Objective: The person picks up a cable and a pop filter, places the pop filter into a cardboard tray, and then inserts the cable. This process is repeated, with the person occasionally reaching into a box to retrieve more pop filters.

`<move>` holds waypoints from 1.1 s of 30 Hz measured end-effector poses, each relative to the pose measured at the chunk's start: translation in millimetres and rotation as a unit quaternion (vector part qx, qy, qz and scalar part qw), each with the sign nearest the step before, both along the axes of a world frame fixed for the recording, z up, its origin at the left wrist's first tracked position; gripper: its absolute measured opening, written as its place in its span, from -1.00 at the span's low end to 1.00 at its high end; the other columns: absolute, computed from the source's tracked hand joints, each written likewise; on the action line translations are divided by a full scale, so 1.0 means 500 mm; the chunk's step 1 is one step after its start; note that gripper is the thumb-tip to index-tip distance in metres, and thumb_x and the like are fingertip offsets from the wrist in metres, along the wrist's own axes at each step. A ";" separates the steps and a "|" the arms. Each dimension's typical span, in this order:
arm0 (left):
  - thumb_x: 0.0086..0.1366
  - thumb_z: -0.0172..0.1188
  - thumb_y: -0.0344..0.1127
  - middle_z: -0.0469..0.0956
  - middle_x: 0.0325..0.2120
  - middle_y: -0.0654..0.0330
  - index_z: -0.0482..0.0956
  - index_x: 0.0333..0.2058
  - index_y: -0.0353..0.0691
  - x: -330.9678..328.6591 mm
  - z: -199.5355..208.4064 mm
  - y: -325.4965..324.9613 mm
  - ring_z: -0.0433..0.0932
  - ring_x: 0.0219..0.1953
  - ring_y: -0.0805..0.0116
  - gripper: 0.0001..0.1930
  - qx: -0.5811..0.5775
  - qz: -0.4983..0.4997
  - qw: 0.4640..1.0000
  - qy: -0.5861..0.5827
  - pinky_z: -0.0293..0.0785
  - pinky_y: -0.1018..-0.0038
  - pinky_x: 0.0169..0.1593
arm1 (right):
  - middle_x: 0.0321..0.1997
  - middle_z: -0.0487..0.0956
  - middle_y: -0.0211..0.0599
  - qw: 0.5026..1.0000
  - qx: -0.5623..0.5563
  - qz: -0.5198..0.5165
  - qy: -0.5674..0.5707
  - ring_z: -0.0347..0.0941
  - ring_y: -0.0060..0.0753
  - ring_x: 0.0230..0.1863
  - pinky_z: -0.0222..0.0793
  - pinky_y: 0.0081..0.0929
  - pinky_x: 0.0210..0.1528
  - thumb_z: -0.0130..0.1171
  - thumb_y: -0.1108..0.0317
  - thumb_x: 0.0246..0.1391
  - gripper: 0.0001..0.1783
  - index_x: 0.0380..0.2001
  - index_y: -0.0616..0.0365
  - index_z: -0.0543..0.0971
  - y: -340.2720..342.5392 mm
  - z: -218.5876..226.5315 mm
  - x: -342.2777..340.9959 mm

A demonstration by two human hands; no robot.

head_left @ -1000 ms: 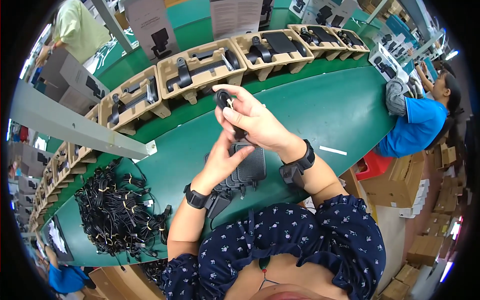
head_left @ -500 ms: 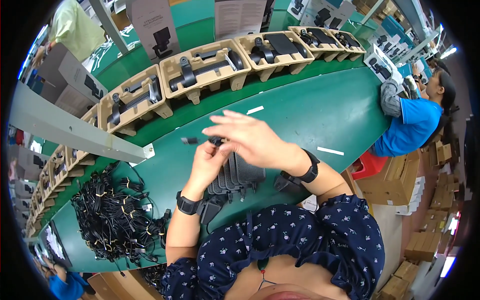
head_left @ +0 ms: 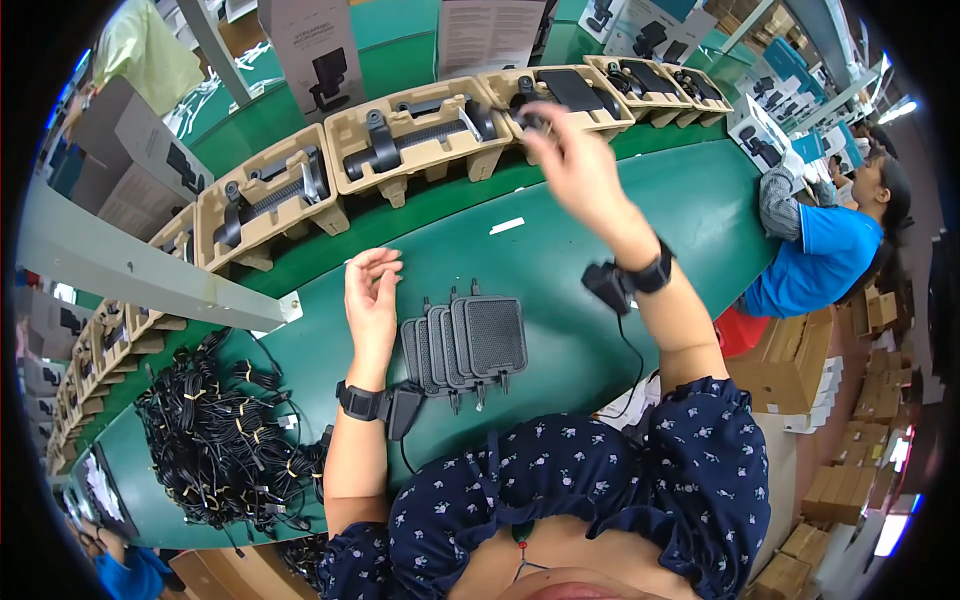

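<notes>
My right hand (head_left: pixel 580 170) reaches over a tan molded tray (head_left: pixel 615 122) at the back. Its fingers bend around a small dark item that blurs with the black parts in the tray, so I cannot make out its kind. Over the green bench my left hand (head_left: pixel 370 295) is raised with fingers loosely bent and apart, holding nothing. Between my arms lies an overlapping row of dark rectangular mesh panels (head_left: pixel 495 335) with small pegs at their ends. A tangled heap of bundled black cables (head_left: pixel 225 430) lies to the left of my left forearm.
More tan trays with black microphone parts (head_left: pixel 270 205) curve along the back. Printed boxes (head_left: pixel 312 55) stand behind them. A grey metal post (head_left: pixel 150 265) juts in at left. A white strip (head_left: pixel 507 226) lies on the green bench (head_left: pixel 660 220). A co-worker in blue (head_left: pixel 825 245) sits at right.
My hands, together over the panels holding a small black cable, have separated. The right has moved away and rightward to a tray; the left has moved left and is free. The panels are uncovered.
</notes>
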State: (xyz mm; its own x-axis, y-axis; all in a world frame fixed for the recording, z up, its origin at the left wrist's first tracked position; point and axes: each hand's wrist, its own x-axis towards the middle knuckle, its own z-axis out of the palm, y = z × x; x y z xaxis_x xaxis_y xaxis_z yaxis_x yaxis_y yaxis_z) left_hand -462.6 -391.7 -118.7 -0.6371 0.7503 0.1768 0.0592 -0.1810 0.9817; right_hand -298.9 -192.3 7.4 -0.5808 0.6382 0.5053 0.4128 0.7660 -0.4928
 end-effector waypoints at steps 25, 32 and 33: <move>0.20 -0.07 -0.62 0.42 -0.27 0.17 0.42 -0.29 -0.32 -0.040 -0.075 -0.008 0.49 -0.28 0.44 -0.86 -0.050 0.041 0.990 0.126 0.47 0.58 -0.29 | -0.20 0.45 0.24 0.966 0.149 -0.179 -0.114 0.44 0.18 -0.20 0.39 -0.12 -0.16 -0.19 0.06 0.18 -0.50 -0.22 0.40 0.37 0.302 -0.182 -0.216; 0.19 -0.06 -0.63 0.43 -0.28 0.18 0.43 -0.29 -0.31 -0.073 -0.087 -0.042 0.49 -0.29 0.43 -0.84 -0.040 0.063 0.987 0.141 0.47 0.58 -0.29 | -0.29 0.49 0.00 0.954 0.194 -0.208 -0.094 0.38 0.00 -0.13 0.20 0.02 -0.08 0.18 0.11 -0.12 -0.58 -0.27 0.19 0.40 0.196 -0.113 -0.220; 0.19 -0.06 -0.63 0.43 -0.28 0.18 0.43 -0.29 -0.31 -0.070 -0.086 -0.033 0.49 -0.29 0.43 -0.84 -0.041 0.056 0.988 0.137 0.47 0.58 -0.29 | -0.37 0.49 0.02 0.944 0.248 -0.196 -0.096 0.40 0.10 -0.26 0.29 -0.07 -0.19 0.13 0.16 -0.08 -0.64 -0.28 0.19 0.41 0.209 -0.098 -0.200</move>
